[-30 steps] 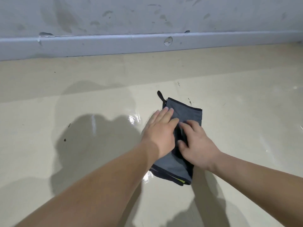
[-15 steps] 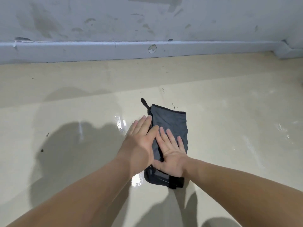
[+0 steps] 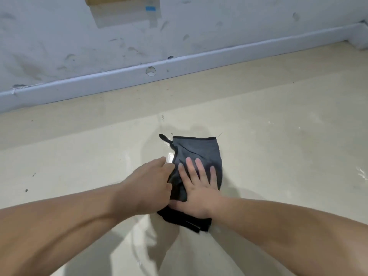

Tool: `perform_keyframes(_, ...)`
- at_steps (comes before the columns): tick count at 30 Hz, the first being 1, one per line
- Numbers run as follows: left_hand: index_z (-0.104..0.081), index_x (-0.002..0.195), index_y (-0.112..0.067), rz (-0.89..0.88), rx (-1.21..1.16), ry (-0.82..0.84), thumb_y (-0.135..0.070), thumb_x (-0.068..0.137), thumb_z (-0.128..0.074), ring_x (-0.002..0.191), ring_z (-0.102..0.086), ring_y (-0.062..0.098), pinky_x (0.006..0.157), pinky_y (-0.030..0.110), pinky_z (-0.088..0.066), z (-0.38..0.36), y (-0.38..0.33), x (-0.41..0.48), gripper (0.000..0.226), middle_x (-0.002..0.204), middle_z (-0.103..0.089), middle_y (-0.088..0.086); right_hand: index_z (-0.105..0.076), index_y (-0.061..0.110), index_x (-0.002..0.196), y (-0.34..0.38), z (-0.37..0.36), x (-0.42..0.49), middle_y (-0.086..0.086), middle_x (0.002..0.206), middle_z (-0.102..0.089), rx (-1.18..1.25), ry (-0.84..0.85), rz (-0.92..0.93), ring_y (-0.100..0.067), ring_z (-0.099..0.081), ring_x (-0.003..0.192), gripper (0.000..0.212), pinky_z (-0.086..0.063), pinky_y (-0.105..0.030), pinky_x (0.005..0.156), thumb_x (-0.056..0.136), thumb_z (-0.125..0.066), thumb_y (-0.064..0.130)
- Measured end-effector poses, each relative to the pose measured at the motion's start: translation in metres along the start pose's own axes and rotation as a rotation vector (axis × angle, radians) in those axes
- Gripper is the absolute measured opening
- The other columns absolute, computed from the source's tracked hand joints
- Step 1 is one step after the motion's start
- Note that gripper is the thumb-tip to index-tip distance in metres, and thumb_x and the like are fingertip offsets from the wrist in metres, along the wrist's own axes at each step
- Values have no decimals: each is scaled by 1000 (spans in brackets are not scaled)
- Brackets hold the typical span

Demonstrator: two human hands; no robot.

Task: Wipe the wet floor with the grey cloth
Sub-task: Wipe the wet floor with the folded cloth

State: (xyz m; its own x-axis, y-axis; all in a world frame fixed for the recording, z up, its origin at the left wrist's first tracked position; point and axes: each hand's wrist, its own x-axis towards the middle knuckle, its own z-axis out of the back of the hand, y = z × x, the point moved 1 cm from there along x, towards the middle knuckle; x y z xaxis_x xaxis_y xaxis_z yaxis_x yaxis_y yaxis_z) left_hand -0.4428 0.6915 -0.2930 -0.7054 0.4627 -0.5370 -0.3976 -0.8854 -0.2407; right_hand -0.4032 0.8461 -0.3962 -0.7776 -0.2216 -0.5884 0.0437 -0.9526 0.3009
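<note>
The grey cloth (image 3: 199,150), folded with black edging and a small black loop at its far left corner, lies on the wet beige floor (image 3: 278,156). My right hand (image 3: 197,190) lies flat on it, fingers spread and straight, pressing down. At the cloth's left edge my left hand (image 3: 147,186) has its fingers bent, and its thumb pinches a bunched fold of the fabric. The cloth's near end, dark and crumpled, sticks out below my right wrist. Water glints on the floor just left of the cloth.
A scuffed white wall with a pale baseboard (image 3: 199,60) runs across the back; the baseboard has a chipped spot (image 3: 151,71). A taped patch (image 3: 123,14) sits high on the wall. More wet streaks (image 3: 361,173) shine at the right. Small dark specks (image 3: 26,190) dot the floor on the left.
The view tilted, and the cloth now sits a little further right. My left hand went from flat to bent at the cloth's left edge. My right hand uncurled and stays flat on it.
</note>
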Motion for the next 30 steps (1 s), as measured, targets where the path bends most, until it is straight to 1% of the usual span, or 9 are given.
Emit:
perform_keyframes(2, -51, 114, -21, 64, 60, 135, -25, 98, -48, 105, -57, 20, 86, 31, -46, 3, -18, 3, 16, 123, -49, -3, 29, 33, 156, -4, -8, -1, 6, 158, 46, -26, -95, 44, -18, 49, 141, 107, 29, -58, 115, 84, -27, 89)
perform_keyframes(5, -51, 122, -22, 147, 137, 239, -29, 93, -56, 107, -59, 23, 92, 38, -52, -1, -49, 23, 30, 121, -47, -4, 15, 26, 162, -33, -15, -15, 2, 168, 26, -31, -275, 112, -18, 35, 150, 103, 21, -58, 119, 85, -24, 83)
perform_keyframes(8, -49, 107, -20, 208, -30, -32, -17, 87, -54, 103, -53, 24, 88, 38, -49, -18, -74, 46, 20, 110, -45, -2, -7, 17, 164, -75, -22, -29, -3, 173, 1, -2, -432, 112, -18, 11, 158, 106, 6, -56, 124, 85, -31, 81)
perform_keyframes(11, -47, 98, -20, 201, -131, -317, -16, 76, -49, 104, -49, 27, 87, 35, -45, -43, -105, 73, 22, 113, -43, -1, -7, 16, 164, -137, -14, -46, -3, 172, 5, -17, -476, 38, -16, 13, 157, 106, 5, -54, 125, 86, -27, 84)
perform_keyframes(14, -49, 111, -19, 149, -16, -316, -27, 70, -44, 121, -41, 33, 99, 41, -42, -66, -136, 95, 43, 139, -40, 14, 2, 20, 164, -198, -2, -67, -1, 171, 16, -62, -481, -115, -16, 20, 156, 104, 11, -52, 125, 86, -15, 86)
perform_keyframes(19, -47, 119, -21, 48, -4, -274, -22, 82, -45, 132, -33, 38, 105, 43, -37, -84, -168, 113, 37, 149, -33, 17, 1, 14, 163, -256, -4, -96, -11, 172, 6, 57, -613, -623, -26, 10, 158, 105, 5, -54, 125, 88, -11, 86)
perform_keyframes(22, -32, 151, -21, 4, 43, -199, -28, 89, -43, 148, -18, 33, 120, 42, -25, -86, -162, 113, 63, 163, -15, 13, 7, 9, 162, -254, -7, -97, -15, 170, 11, 148, -557, -828, -29, 14, 157, 105, 6, -57, 125, 89, -12, 84)
perform_keyframes(27, -47, 113, -22, 38, 68, -264, -19, 79, -49, 111, -39, 27, 100, 39, -34, -84, -105, 76, 33, 125, -40, 2, 1, 0, 160, -183, -9, -66, -25, 168, 4, 198, -567, -876, -43, 8, 155, 99, -3, -68, 120, 96, -25, 70)
perform_keyframes(30, -46, 99, -22, 99, 62, -301, -18, 76, -53, 100, -42, 27, 88, 34, -35, -81, -71, 57, 24, 108, -40, -3, 4, 1, 160, -118, -22, -48, -27, 168, 8, 61, -530, -589, -47, 13, 153, 100, 5, -69, 119, 94, -17, 73)
